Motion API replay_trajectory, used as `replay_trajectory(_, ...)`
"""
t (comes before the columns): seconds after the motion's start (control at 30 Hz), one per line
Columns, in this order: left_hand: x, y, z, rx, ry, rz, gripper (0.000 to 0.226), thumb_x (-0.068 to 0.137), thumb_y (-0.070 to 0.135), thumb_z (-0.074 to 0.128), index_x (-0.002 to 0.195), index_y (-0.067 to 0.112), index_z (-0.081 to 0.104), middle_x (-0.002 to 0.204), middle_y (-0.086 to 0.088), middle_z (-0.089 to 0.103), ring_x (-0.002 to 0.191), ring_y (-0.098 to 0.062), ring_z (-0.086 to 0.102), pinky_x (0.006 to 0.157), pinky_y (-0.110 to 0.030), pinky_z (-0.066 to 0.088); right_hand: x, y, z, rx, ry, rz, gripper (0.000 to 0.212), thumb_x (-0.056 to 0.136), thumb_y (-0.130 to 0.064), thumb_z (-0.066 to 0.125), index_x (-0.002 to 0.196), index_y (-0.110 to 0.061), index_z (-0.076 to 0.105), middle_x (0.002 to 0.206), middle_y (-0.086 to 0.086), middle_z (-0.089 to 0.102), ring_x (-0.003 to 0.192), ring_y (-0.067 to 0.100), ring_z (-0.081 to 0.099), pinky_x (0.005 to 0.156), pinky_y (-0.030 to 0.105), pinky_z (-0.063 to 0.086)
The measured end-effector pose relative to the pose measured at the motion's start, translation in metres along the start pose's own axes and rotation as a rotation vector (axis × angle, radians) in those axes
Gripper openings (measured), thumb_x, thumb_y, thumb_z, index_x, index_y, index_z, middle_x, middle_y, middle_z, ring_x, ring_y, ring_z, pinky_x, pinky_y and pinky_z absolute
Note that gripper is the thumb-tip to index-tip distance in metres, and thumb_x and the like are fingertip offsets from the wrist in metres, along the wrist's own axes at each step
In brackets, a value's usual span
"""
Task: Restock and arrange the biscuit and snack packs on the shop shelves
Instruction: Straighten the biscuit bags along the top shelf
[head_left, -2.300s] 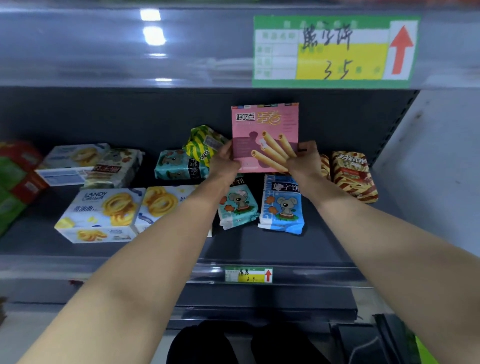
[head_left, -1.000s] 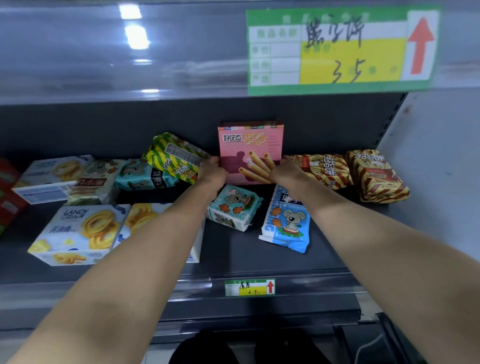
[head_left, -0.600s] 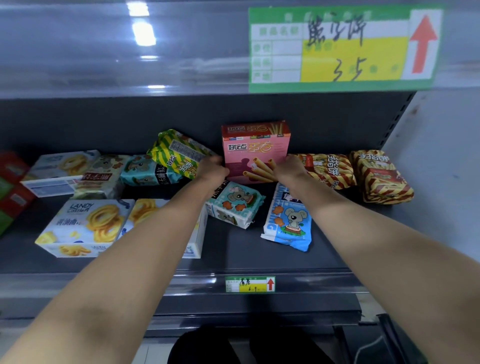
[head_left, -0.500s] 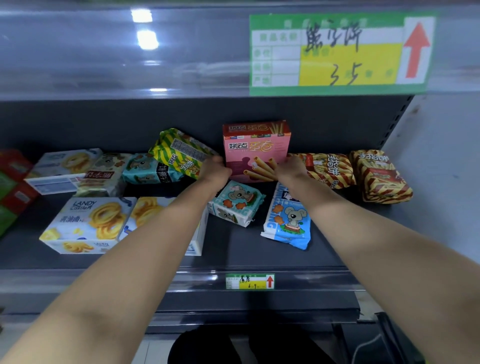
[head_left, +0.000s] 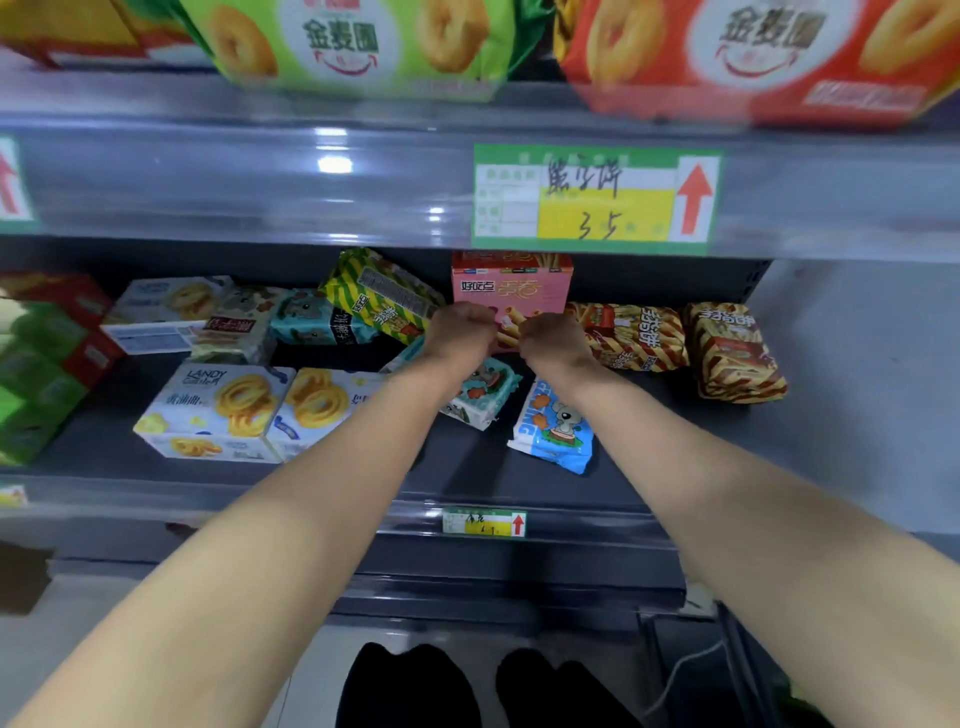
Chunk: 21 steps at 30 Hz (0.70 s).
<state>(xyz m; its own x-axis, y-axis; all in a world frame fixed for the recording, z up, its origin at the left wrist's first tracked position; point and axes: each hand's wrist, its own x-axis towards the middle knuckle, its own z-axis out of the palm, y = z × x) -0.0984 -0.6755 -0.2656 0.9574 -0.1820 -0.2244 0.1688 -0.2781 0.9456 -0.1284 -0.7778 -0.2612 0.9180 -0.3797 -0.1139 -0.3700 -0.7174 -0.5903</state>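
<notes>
A pink biscuit-roll box (head_left: 511, 286) stands upright at the back of the dark middle shelf (head_left: 467, 462), between a green-and-yellow striped pack (head_left: 382, 293) and a brown-striped pack (head_left: 631, 335). My left hand (head_left: 464, 332) and my right hand (head_left: 553, 340) are close together against the box's lower front, fingers curled, covering its bottom corners. The box's bottom edge and my fingertips are hidden. Just below my hands lie a teal mouse pack (head_left: 485, 395) and a blue mouse pack (head_left: 553, 428).
Two Landy cookie boxes (head_left: 218, 410) lie front left, with more packs behind them. A second brown-striped pack (head_left: 735, 351) sits far right by the grey wall. A green price label (head_left: 597, 200) hangs on the shelf above, which carries green (head_left: 353, 41) and red (head_left: 753, 52) bags.
The pink box went from held in the air to standing at the shelf's back. Both hands slid inward from its sides to its lower front. The view tilted up.
</notes>
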Motion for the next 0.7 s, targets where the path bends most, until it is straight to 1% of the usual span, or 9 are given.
replay_trajectory(0.07, -0.016, 0.006, -0.003, -0.008, 0.003, 0.014, 0.014, 0.086, 0.0, 0.054, 0.088, 0.012, 0.062, 0.101, -0.022, 0.069, 0.098, -0.037, 0.066, 0.08, -0.04, 0.053, -0.013, -0.001, -0.003, 0.01, -0.047, -0.041, 0.025, 0.096, -0.001, 0.035, 0.099, -0.01, 0.058, 0.111, 0.012, 0.061, 0.109, 0.027, 0.057, 0.069, 0.024, 0.038)
replay_trajectory(0.17, -0.041, 0.014, -0.011, 0.014, 0.013, 0.042, 0.017, 0.085, -0.003, 0.055, 0.079, 0.012, 0.062, 0.095, -0.018, 0.068, 0.089, -0.035, 0.066, 0.078, -0.042, 0.054, -0.031, -0.004, -0.01, -0.03, -0.058, -0.096, 0.026, 0.092, -0.002, 0.041, 0.075, -0.013, 0.057, 0.081, 0.004, 0.056, 0.08, 0.022, 0.058, 0.044, 0.01, 0.03)
replay_trajectory(0.23, -0.057, 0.016, -0.018, 0.006, 0.001, 0.066, 0.014, 0.085, -0.006, 0.055, 0.086, 0.006, 0.063, 0.094, -0.017, 0.064, 0.082, -0.028, 0.061, 0.075, -0.038, 0.051, -0.052, -0.008, -0.017, -0.109, -0.041, -0.154, 0.023, 0.092, -0.005, 0.043, 0.075, -0.012, 0.056, 0.081, 0.001, 0.05, 0.077, 0.022, 0.053, 0.044, 0.009, 0.027)
replay_trajectory(0.33, -0.081, 0.019, -0.033, 0.04, -0.044, 0.128, 0.02, 0.087, -0.003, 0.054, 0.105, 0.001, 0.062, 0.102, -0.019, 0.064, 0.088, -0.026, 0.06, 0.085, -0.042, 0.052, -0.083, -0.012, -0.025, 0.04, 0.007, -0.147, 0.034, 0.09, -0.002, 0.043, 0.06, -0.017, 0.045, 0.071, -0.004, 0.045, 0.08, 0.024, 0.049, 0.045, 0.017, 0.026)
replay_trajectory(0.4, -0.099, 0.019, -0.044, 0.087, -0.096, 0.184, 0.021, 0.088, 0.0, 0.054, 0.108, 0.003, 0.061, 0.104, -0.019, 0.064, 0.091, -0.026, 0.06, 0.089, -0.043, 0.052, -0.105, -0.015, -0.026, 0.209, 0.064, -0.138, 0.021, 0.089, -0.002, 0.048, 0.082, -0.012, 0.065, 0.086, 0.002, 0.061, 0.088, 0.024, 0.054, 0.059, 0.017, 0.036)
replay_trajectory(0.43, -0.108, 0.016, -0.05, 0.108, -0.12, 0.205, 0.021, 0.088, 0.0, 0.053, 0.107, 0.004, 0.061, 0.103, -0.017, 0.064, 0.091, -0.024, 0.059, 0.09, -0.041, 0.051, -0.117, -0.019, -0.025, 0.258, 0.088, -0.123, 0.021, 0.089, -0.003, 0.05, 0.099, -0.007, 0.068, 0.104, 0.007, 0.065, 0.101, 0.024, 0.057, 0.075, 0.018, 0.041)
replay_trajectory(0.5, -0.128, 0.011, -0.067, 0.139, -0.161, 0.215, 0.019, 0.088, 0.0, 0.054, 0.104, 0.006, 0.061, 0.099, -0.012, 0.063, 0.091, -0.022, 0.059, 0.091, -0.038, 0.051, -0.141, -0.028, -0.018, 0.293, 0.091, -0.095, 0.026, 0.09, -0.003, 0.052, 0.113, -0.004, 0.064, 0.128, 0.009, 0.058, 0.124, 0.022, 0.049, 0.101, 0.026, 0.038)
replay_trajectory(0.6, -0.158, -0.002, -0.1, 0.136, -0.207, 0.2, 0.014, 0.088, 0.002, 0.056, 0.097, 0.012, 0.06, 0.098, -0.012, 0.064, 0.094, -0.026, 0.062, 0.095, -0.043, 0.05, -0.177, -0.047, -0.002, 0.298, 0.1, -0.065, 0.03, 0.091, -0.008, 0.053, 0.12, -0.008, 0.061, 0.129, 0.007, 0.058, 0.121, 0.022, 0.052, 0.101, 0.032, 0.042)
replay_trajectory(0.7, -0.183, -0.009, -0.136, 0.179, -0.217, 0.213, 0.016, 0.088, 0.006, 0.057, 0.103, 0.012, 0.061, 0.101, -0.012, 0.065, 0.099, -0.028, 0.063, 0.094, -0.042, 0.051, -0.211, -0.069, 0.014, 0.293, 0.114, -0.097, 0.035, 0.092, -0.012, 0.053, 0.126, -0.009, 0.057, 0.128, 0.006, 0.059, 0.119, 0.02, 0.053, 0.099, 0.03, 0.041)
